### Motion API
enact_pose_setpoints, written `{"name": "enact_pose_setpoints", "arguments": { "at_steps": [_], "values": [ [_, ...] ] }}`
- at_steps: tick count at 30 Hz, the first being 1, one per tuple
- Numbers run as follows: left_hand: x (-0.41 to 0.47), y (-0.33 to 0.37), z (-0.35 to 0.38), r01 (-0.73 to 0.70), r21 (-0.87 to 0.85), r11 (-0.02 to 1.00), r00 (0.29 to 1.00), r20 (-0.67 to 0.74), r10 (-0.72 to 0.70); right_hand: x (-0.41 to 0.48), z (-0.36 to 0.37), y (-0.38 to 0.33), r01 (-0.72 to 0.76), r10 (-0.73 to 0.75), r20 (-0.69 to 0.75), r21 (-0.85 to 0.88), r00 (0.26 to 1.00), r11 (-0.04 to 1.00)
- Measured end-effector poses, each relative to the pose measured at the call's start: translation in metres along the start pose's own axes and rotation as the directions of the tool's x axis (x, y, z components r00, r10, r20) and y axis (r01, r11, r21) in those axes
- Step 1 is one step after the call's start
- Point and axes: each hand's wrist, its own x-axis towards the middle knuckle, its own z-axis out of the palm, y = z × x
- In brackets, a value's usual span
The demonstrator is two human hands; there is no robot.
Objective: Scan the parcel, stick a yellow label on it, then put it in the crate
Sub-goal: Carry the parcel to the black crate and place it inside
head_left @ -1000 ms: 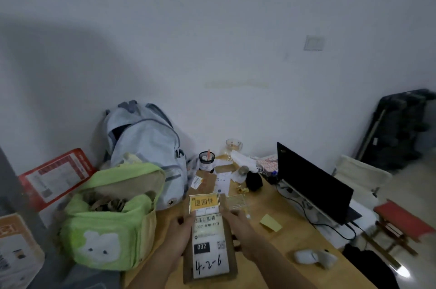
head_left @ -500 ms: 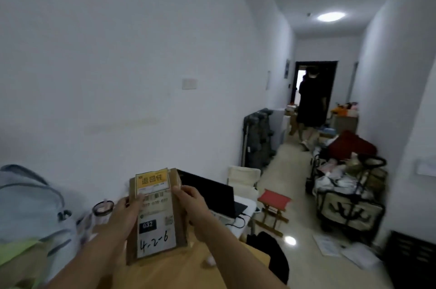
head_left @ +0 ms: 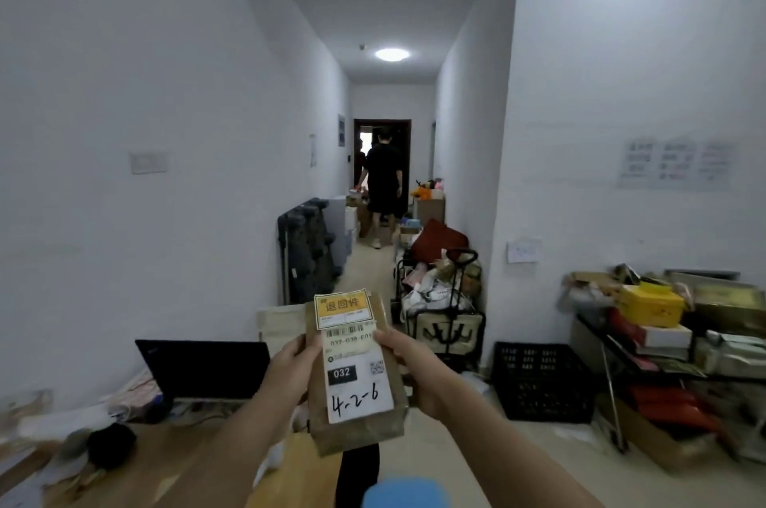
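While hands [head_left: 290, 375] hide its edges, parcel [head_left: 356, 375] shows.

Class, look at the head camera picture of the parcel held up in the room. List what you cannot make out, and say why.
- Small print on the parcel's white label: too small and blurred, head view.
- Parcel's back face: turned away.
- Inside of the black crate: hidden by its wall.
- Wall notices: washed out.
- Fingers of the left hand and right hand: partly behind the parcel.
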Motion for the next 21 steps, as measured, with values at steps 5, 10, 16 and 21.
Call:
{"name": "enact_pose_setpoints", "arguments": {
  "at_steps": [5,10,16,21],
  "values": [
    [-0.003,0.005,0.054,-0.044,0.034,0.998,0.991,0.132,0.039,-0.028,-0.052,-0.002,-0.013,0.015,-0.135,0.016,0.991,1.000],
    [-0.019,0.005,0.100,-0.016,0.052,0.999,0.972,0.237,0.003,-0.047,-0.095,0.006,-0.005,0.024,-0.232,0.080,0.972,0.997],
    [-0.037,0.005,0.146,-0.003,0.070,0.998,0.973,0.230,-0.014,-0.063,-0.139,0.021,0.030,0.014,-0.283,0.152,0.959,0.988],
    [-0.060,0.002,0.184,0.020,0.095,0.995,0.946,0.320,-0.049,-0.082,-0.183,0.040,0.039,0.036,-0.314,0.231,0.949,0.972]
  ]
}}
